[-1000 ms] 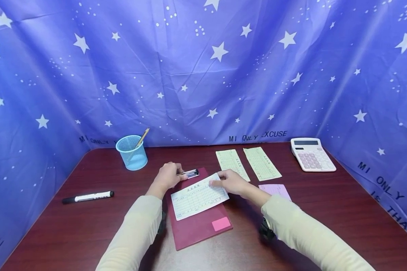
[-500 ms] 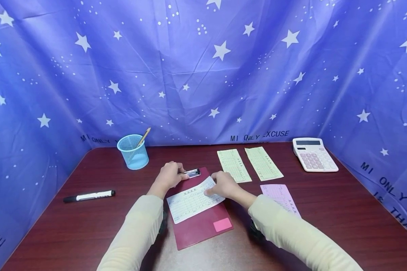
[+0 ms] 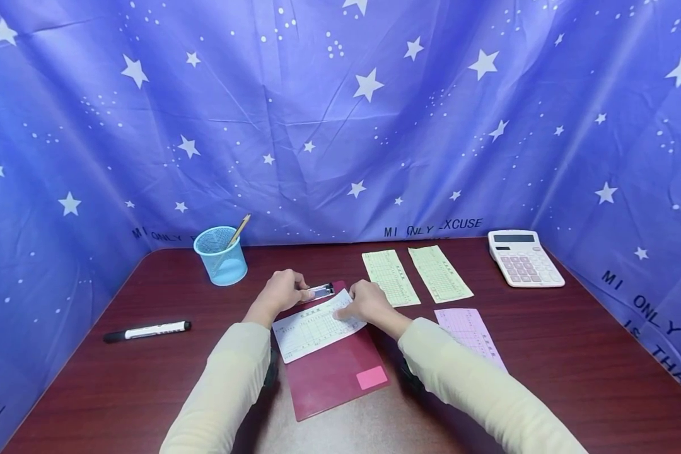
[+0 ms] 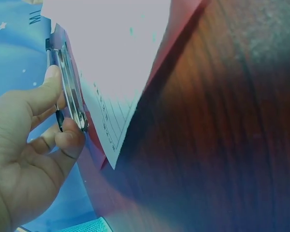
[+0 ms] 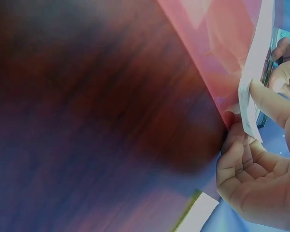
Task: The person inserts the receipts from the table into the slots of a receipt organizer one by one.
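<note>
In the head view, a dark red clipboard (image 3: pixel 331 384) lies on the table, tilted slightly, with a pink label near its lower right corner. My left hand (image 3: pixel 280 292) pinches the metal clip (image 3: pixel 321 291) at its top edge; in the left wrist view, thumb and fingers squeeze the clip (image 4: pixel 71 87) from both sides. A white printed form (image 3: pixel 314 329) is held by my right hand (image 3: pixel 370 302) at its right end, thumb on top. The form's upper edge is close to the clip; whether it is under the clip cannot be told. The right wrist view shows the form (image 5: pixel 257 58) bending slightly.
A blue mesh pen cup (image 3: pixel 221 258) holding a pencil stands at the back left. A marker (image 3: pixel 147 331) lies at left. Two yellow-green forms (image 3: pixel 390 277), a pink form (image 3: pixel 470 334) and a white calculator (image 3: pixel 524 258) lie to the right.
My right hand has brought the white form leftward and up the clipboard, closer to the clip. The left hand has stayed at the clip.
</note>
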`<state>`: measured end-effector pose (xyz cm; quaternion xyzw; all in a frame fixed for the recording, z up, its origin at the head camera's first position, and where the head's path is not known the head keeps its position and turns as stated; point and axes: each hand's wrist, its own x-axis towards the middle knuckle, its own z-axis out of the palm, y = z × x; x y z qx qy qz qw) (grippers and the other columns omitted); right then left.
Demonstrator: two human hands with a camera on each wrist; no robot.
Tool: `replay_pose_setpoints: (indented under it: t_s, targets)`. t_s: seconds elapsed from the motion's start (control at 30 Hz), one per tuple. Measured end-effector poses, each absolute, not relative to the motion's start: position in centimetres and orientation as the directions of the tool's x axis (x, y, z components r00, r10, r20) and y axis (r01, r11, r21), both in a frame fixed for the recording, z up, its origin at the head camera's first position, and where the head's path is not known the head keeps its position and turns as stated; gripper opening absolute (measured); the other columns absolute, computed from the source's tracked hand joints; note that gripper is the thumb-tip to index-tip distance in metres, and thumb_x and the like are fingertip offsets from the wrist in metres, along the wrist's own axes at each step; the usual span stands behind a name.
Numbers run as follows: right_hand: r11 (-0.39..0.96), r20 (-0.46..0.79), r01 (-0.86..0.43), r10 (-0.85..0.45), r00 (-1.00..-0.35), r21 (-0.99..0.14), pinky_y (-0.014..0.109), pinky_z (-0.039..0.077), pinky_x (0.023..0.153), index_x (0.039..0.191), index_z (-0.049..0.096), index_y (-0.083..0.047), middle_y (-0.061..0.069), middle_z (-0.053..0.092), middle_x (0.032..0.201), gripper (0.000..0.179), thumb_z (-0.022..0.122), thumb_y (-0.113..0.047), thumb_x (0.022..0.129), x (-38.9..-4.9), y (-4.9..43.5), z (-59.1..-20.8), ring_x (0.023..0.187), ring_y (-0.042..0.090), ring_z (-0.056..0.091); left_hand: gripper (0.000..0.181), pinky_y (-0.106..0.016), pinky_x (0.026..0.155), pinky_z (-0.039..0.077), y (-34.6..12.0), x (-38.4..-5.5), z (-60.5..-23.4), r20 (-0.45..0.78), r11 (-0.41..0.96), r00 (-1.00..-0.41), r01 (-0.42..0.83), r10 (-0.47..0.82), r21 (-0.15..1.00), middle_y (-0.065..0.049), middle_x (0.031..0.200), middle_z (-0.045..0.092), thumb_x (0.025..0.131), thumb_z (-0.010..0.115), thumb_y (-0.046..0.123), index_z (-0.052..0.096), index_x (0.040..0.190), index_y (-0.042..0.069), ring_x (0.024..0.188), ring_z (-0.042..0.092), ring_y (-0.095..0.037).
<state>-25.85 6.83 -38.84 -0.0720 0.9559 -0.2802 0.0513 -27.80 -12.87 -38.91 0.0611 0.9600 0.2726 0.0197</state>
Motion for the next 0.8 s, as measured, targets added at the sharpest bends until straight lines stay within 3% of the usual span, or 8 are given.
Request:
replay_pose_setpoints:
  t_s: [0.43,0.63,0.8]
  targets:
    - [0.818,-0.043,-0.094,-0.143,-0.989,-0.568,0.023,0.018,0.047,0.053,0.031,-0.017,-0.007,0.021,0.054,0.066,0.092,-0.031,0.075,-27.1,6.3,-39.2,0.053,0.008,0.019,0.014,-0.04,0.085,0.052,-13.2,-28.0,-38.6,-0.006,0.851,-0.989,0.124,0.147,0.511,-0.006,0.088,0.074,0.09,0.079,0.017,0.077,0.082,0.006,0.081,0.061,-0.019]
    - [0.833,-0.049,-0.08,-0.128,-0.991,-0.547,0.023,0.018,0.047,0.053,0.03,-0.017,-0.008,0.02,0.054,0.068,0.091,-0.035,0.076,-27.5,6.2,-39.2,0.053,0.008,0.017,0.014,-0.037,0.079,0.051,-13.2,-28.1,-38.5,-0.021,0.845,-0.988,0.118,0.151,0.522,-0.005,0.087,0.072,0.09,0.079,0.018,0.077,0.083,0.007,0.08,0.058,-0.018]
    - [0.844,-0.066,-0.062,-0.114,-0.991,-0.532,0.025,0.022,0.049,0.053,0.031,-0.016,-0.007,0.021,0.055,0.067,0.091,-0.036,0.075,-27.9,6.1,-38.9,0.056,0.01,0.021,0.014,-0.038,0.081,0.05,-13.0,-28.0,-38.3,-0.03,0.845,-0.989,0.107,0.144,0.525,-0.005,0.088,0.073,0.09,0.079,0.019,0.077,0.084,0.007,0.083,0.058,-0.019]
